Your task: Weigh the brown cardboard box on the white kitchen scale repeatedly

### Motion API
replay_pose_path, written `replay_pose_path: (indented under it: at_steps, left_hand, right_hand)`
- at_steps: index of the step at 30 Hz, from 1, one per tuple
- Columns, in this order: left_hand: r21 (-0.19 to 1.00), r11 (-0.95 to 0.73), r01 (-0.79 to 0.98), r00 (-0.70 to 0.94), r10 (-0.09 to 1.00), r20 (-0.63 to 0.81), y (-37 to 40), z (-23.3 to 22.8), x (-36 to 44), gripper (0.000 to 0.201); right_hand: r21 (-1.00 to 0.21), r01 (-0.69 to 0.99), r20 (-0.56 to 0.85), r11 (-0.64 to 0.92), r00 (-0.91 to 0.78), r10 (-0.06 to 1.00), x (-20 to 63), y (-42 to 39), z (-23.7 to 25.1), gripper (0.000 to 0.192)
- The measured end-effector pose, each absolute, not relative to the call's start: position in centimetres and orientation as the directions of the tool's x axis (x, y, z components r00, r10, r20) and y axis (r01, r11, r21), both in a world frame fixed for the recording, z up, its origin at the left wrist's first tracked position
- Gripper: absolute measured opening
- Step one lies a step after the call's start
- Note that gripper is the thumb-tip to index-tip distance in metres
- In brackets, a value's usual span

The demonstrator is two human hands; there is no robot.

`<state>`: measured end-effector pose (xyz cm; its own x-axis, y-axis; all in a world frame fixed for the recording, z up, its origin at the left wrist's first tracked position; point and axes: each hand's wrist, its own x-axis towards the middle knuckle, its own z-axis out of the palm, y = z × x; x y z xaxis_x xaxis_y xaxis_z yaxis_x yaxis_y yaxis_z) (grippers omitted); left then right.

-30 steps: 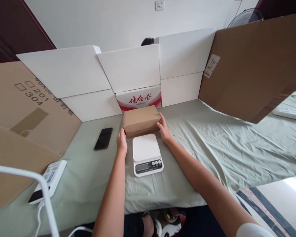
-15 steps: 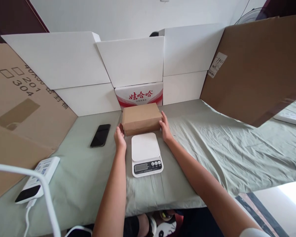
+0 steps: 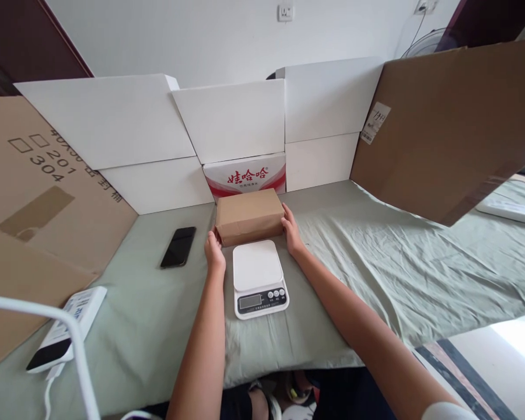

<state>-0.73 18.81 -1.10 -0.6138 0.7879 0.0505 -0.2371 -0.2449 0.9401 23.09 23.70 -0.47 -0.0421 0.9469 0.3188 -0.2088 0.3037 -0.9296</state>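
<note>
Red characters reading 娃哈哈, with a small ® and a line of smaller print below, mark the white-and-red carton [image 3: 245, 176] at the far middle. The large cardboard sheet [image 3: 83, 227] on the left shows "201" and "304" beside outlined squares, with part of another printed line; the cardboard panel [image 3: 441, 134] on the right carries a white label [image 3: 375, 122] whose writing is too small to read. Just in front of the carton lies the small brown box [image 3: 250, 219], grasped at its left end by the left hand [image 3: 214, 252] and at its right end by the right hand [image 3: 292, 233]. Nearer sits a white kitchen scale [image 3: 258, 265], its button captions illegible; a black phone [image 3: 178, 247] lies to the left. Pale green cloth [image 3: 144, 326], wrinkled on the right, covers the desk. Plain white boxes [image 3: 228, 121] stand stacked at the far side, before a white wall [image 3: 179, 38] with a socket [image 3: 285, 13].
</note>
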Motion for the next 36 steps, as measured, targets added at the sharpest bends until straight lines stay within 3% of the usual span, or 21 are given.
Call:
replay_pose_path:
  at_steps: [14, 28, 36]
  left_hand:
    - [0.928, -0.222, -0.301, -0.622, 0.783, -0.015, 19.0, -0.8, -0.4, 0.05]
    - [0.941, -0.202, -0.27, -0.654, 0.756, -0.026, 19.0, -1.3, -0.5, 0.05]
    - [0.932, -0.197, -0.304, -0.648, 0.76, -0.051, 19.1, -0.7, -0.3, 0.052]
  right_hand:
    - [-0.912, -0.329, 0.268, 0.246, -0.024, 0.963, 23.1, 24.5, -1.5, 0.07]
    - [-0.924, -0.296, 0.255, 0.242, -0.004, 0.967, 23.2, 24.8, -2.0, 0.066]
    - [-0.916, -0.247, 0.328, 0.316, -0.008, 0.945, 23.2, 24.8, -1.9, 0.062]
